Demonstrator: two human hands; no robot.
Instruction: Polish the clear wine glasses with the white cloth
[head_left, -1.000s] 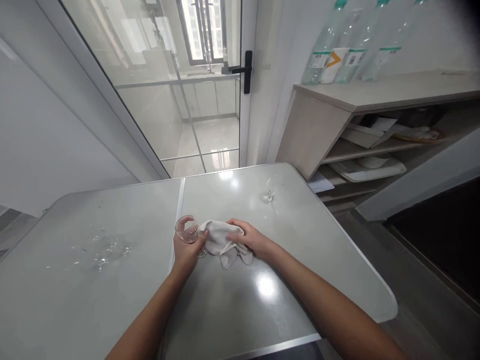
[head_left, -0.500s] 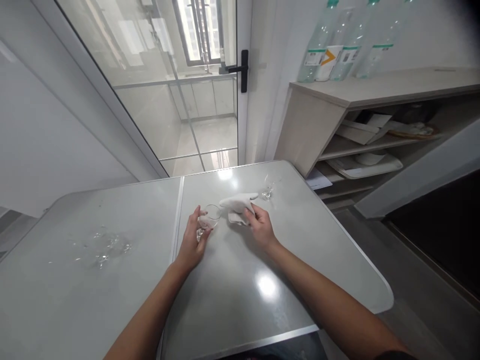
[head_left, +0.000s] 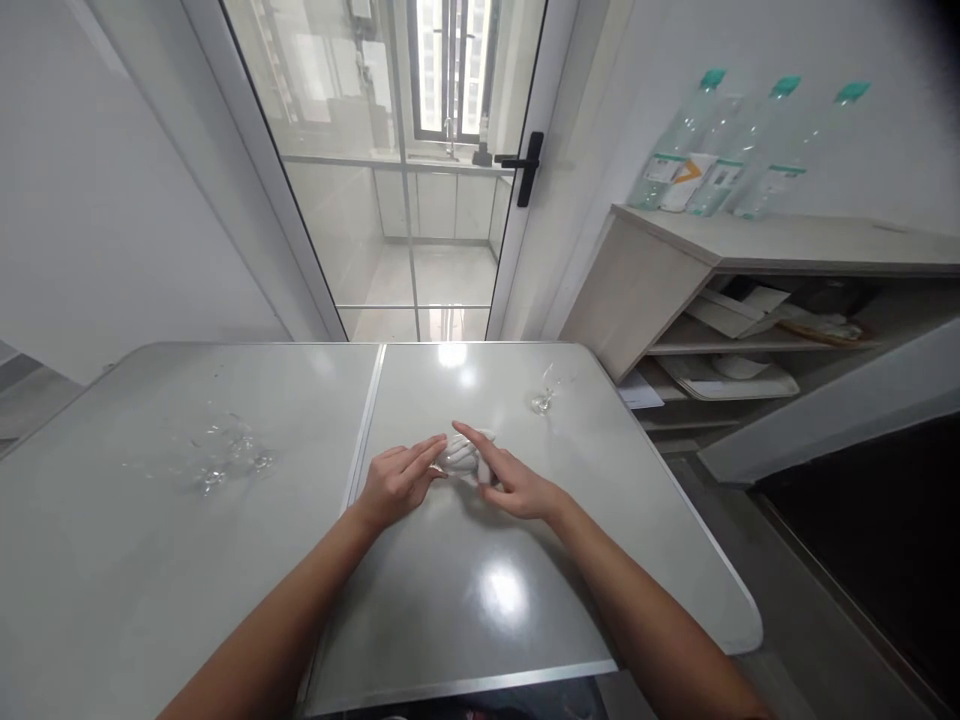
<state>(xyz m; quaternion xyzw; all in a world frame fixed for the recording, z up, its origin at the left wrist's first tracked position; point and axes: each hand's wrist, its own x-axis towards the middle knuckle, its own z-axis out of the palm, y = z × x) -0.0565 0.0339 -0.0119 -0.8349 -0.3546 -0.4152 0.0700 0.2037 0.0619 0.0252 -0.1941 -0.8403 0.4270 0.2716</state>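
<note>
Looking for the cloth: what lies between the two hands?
A bunched white cloth lies on the table between the left hand and right hand, in the head view.

At twelve o'clock from me stands a glass door [head_left: 390, 200] with a black handle [head_left: 527, 165]; through it I see a bright tiled room and a barred window [head_left: 450, 70]. White wall [head_left: 97, 200] fills ten o'clock. At two o'clock a pale wooden shelf unit [head_left: 652, 290] carries green-capped bottles [head_left: 739, 150] on top and papers [head_left: 731, 305] inside. My glossy grey table [head_left: 225, 580] mirrors the light; dark floor [head_left: 862, 560] lies at four o'clock
</note>
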